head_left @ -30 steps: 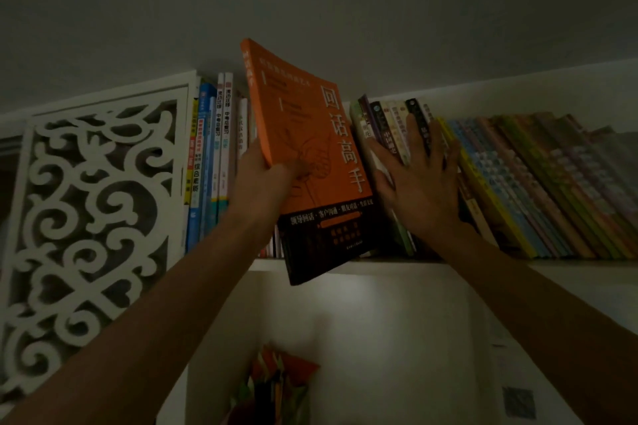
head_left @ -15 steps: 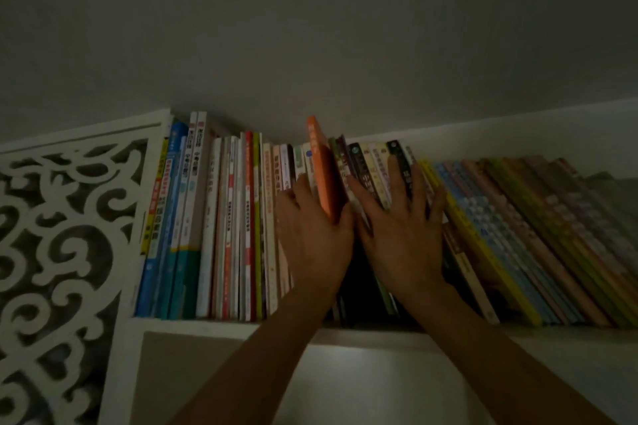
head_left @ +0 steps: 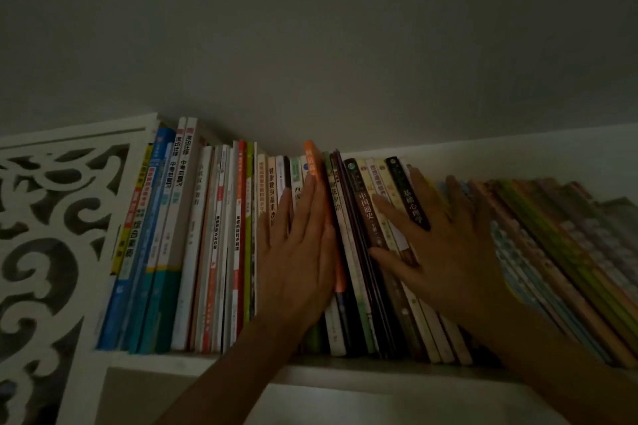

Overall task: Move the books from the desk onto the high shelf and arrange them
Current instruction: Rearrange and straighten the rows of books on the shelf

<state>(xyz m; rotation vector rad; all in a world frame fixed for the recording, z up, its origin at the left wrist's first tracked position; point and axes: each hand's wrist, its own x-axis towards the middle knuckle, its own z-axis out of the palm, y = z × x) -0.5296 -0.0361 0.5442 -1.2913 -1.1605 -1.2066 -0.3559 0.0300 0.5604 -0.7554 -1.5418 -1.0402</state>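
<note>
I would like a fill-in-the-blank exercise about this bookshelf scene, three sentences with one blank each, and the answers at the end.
1. The left hand presses flat on the spine of the ____ book.
2. The right hand rests with spread fingers on books that ____ to the left.
3. The carved white panel stands at the ____ end of the shelf.

Answers: orange; lean; left

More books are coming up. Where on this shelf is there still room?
None in the row: spines pack tight from the carved panel to the leaning books. Open space only above the tops, under the ceiling.
</note>
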